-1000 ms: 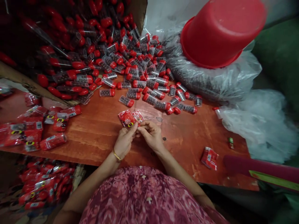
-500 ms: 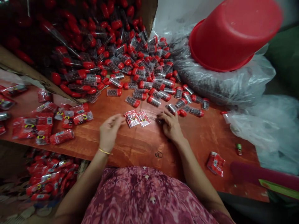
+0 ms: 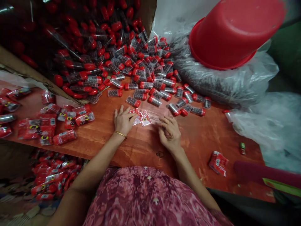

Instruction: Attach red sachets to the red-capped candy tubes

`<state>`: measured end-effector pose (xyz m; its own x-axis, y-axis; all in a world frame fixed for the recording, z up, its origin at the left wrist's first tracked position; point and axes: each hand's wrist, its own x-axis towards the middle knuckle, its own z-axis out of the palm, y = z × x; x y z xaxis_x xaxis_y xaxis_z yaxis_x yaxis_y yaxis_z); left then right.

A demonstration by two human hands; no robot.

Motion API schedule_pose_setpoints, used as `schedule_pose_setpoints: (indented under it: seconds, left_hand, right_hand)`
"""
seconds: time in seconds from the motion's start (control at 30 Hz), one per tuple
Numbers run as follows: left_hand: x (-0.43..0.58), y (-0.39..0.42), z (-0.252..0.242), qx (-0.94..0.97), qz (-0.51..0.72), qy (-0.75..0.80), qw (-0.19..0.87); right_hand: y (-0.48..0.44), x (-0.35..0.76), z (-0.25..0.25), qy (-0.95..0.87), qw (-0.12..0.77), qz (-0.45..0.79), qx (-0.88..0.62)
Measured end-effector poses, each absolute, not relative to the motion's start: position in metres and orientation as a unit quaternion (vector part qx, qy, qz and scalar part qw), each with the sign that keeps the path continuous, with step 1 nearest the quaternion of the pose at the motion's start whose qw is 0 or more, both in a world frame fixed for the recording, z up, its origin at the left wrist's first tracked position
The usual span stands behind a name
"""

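Note:
My left hand (image 3: 123, 121) rests over the left side of some small red-and-white printed packets (image 3: 146, 118), fingers spread and thumb reaching across them. A gold bangle (image 3: 120, 134) circles that wrist. To the right of the packets, my right hand (image 3: 171, 133) hovers low above the table with fingers half curled and apart; I make out nothing held, though its fingertips are slightly blurred. Beyond both hands lie clear tubes with red caps and dark contents, such as this tube (image 3: 154, 101).
An open cardboard box (image 3: 21, 64) spills tubes at the back left. Filled red packs (image 3: 64, 137) lie at left, more below the table. A red bucket (image 3: 225, 37) stands upside down on a plastic sack (image 3: 218, 84). One red pack (image 3: 218, 162) lies at right.
My left hand has moved right, onto the packets, and its fingers have spread. My right hand has shifted slightly down and turned, away from the tubes.

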<state>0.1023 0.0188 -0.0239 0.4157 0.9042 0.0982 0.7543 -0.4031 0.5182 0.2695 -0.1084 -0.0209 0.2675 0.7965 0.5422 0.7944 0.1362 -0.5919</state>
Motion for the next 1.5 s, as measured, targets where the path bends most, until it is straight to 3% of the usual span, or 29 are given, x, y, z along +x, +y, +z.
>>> schedule_pose_setpoints:
  seconds: [0.1, 0.23, 0.33, 0.47, 0.57, 0.67, 0.97, 1.23, 1.33, 1.5]
  left_hand:
    - [0.105, 0.013, -0.014, 0.785, 0.232, 0.521, 0.243]
    - [0.107, -0.002, 0.006, 0.757, 0.315, 0.483, 0.307]
    - [0.109, -0.014, 0.015, 0.734, 0.355, 0.448, 0.366]
    - [0.108, -0.028, 0.018, 0.588, 0.382, 0.474, 0.533]
    - [0.109, -0.037, 0.019, 0.449, 0.268, 0.47, 0.711]
    - [0.113, -0.043, 0.022, 0.321, 0.237, 0.455, 0.796]
    - [0.127, -0.038, 0.022, 0.268, 0.285, 0.474, 0.789]
    - [0.13, -0.03, 0.017, 0.206, 0.302, 0.501, 0.784]
    - [0.132, -0.031, 0.016, 0.193, 0.29, 0.492, 0.798]
    - [0.131, -0.031, 0.019, 0.199, 0.287, 0.487, 0.8]
  right_hand:
    - [-0.099, 0.249, -0.015, -0.539, 0.494, 0.102, -0.674]
    - [-0.082, 0.229, -0.01, -0.399, 0.561, 0.332, -0.645]
    - [-0.072, 0.223, -0.006, -0.348, 0.597, 0.397, -0.604]
    - [-0.076, 0.224, 0.0, -0.355, 0.614, 0.33, -0.623]
    - [-0.084, 0.226, 0.001, -0.388, 0.595, 0.262, -0.653]
    - [-0.09, 0.227, -0.001, -0.427, 0.579, 0.222, -0.658]
    - [-0.098, 0.235, -0.004, -0.49, 0.503, 0.186, -0.688]
    - [-0.115, 0.289, -0.013, -0.376, 0.148, 0.027, -0.914]
    - [-0.113, 0.287, -0.017, -0.409, 0.132, 0.012, -0.903]
    - [-0.104, 0.276, -0.023, -0.473, 0.177, 0.03, -0.863]
